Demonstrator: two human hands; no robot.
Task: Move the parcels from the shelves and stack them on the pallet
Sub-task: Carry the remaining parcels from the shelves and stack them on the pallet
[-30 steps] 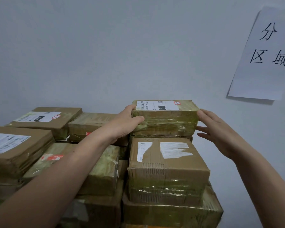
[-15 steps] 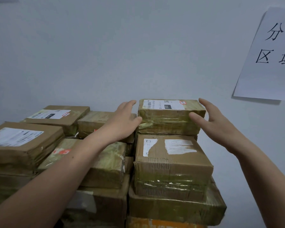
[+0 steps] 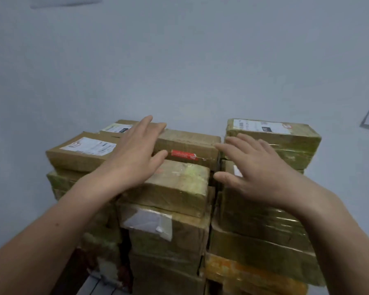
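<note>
The left hand [image 3: 134, 154] and right hand [image 3: 262, 173] hover flat, fingers spread and empty, over stacked brown taped cardboard parcels [image 3: 175, 186], the white-labelled top parcel [image 3: 285, 143] at one o'clock of the right hand

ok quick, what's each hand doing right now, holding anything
Left hand: open, fingers spread, holding nothing.
Right hand: open, fingers spread, holding nothing.
</note>
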